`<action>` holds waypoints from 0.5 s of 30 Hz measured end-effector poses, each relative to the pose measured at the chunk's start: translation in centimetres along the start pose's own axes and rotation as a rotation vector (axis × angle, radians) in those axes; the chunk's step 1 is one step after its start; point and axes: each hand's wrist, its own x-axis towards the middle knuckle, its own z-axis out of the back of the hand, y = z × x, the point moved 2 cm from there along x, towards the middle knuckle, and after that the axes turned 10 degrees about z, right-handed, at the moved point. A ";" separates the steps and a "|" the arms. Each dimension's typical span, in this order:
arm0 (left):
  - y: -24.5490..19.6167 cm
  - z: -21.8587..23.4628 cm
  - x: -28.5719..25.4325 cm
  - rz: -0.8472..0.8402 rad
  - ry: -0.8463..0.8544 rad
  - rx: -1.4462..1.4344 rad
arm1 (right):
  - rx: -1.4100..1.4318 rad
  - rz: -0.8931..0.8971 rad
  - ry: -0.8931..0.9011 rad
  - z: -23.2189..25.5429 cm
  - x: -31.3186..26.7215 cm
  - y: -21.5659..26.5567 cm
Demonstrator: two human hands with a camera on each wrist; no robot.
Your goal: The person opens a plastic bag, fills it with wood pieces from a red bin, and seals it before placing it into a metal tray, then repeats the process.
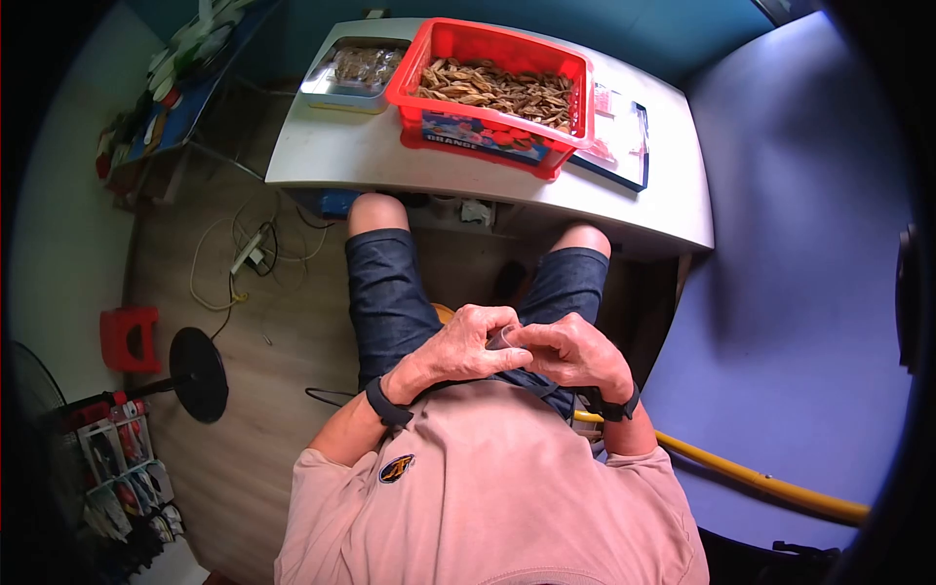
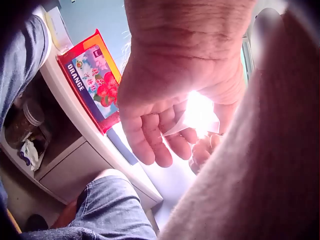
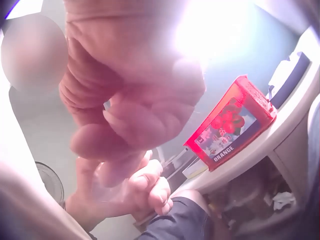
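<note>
Both hands meet over the lap in the head view. Between them shows a small piece of clear plastic film (image 1: 501, 338), curved into a loose roll. My left hand (image 1: 463, 346) holds it between thumb and fingers. In the left wrist view the film (image 2: 205, 122) is a pale sheet with strong glare, and its other fingers (image 2: 160, 137) extend beside it. The right hand (image 1: 575, 353) pinches at the film's other side, thumb and index fingertips (image 3: 95, 142) together in the right wrist view. There, the film is mostly hidden by the fingers.
A red basket (image 1: 492, 156) labelled ORANGE, full of dried brown pods or strips, stands on the white table (image 1: 341, 161). Left of it is a tin (image 1: 336, 96) with a packet; to its right, a tray (image 1: 624, 175) with small packets. Cables (image 1: 234, 258) lie on the floor.
</note>
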 end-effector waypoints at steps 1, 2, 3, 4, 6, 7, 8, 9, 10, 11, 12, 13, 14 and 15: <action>-0.2 0.0 -0.2 0.013 0.002 -0.023 | -0.002 0.003 0.007 -0.1 0.2 0.2; -0.4 0.0 -0.3 0.027 0.004 -0.047 | -0.018 -0.001 0.044 -0.2 0.4 0.5; -0.3 0.1 -0.4 0.025 -0.002 -0.048 | -0.035 -0.004 0.082 -0.4 0.6 0.6; -0.1 0.1 -0.5 0.028 0.019 -0.063 | -0.037 -0.002 0.085 -0.4 0.8 0.6; 0.5 0.0 -0.6 0.028 0.042 -0.080 | 0.068 -0.103 0.174 -0.7 1.0 0.5; 1.0 -0.1 -0.6 0.048 0.065 -0.093 | 0.062 -0.104 0.176 -0.8 1.0 0.5; 1.1 0.0 -0.6 0.068 0.087 -0.106 | 0.081 -0.105 0.196 -1.0 1.0 0.4; 1.1 0.1 -0.7 0.062 0.085 -0.109 | 0.101 -0.106 0.216 -1.1 1.1 0.4; 1.0 0.1 -0.8 0.115 0.157 -0.195 | 0.096 -0.108 0.219 -1.2 1.1 0.4; 0.9 0.2 -1.0 0.166 0.231 -0.280 | 0.117 -0.103 0.240 -1.2 1.2 0.5; 0.8 0.2 -1.2 0.159 0.231 -0.283 | 0.138 -0.099 0.260 -1.3 1.2 0.6; 0.6 0.2 -1.4 0.162 0.275 -0.357 | 0.131 -0.102 0.264 -1.3 1.4 1.0; 0.6 0.3 -1.5 0.163 0.319 -0.431 | 0.153 -0.130 0.254 -1.3 1.6 1.4; 0.6 0.5 -1.5 0.154 0.315 -0.434 | 0.176 -0.156 0.246 -1.4 1.9 1.8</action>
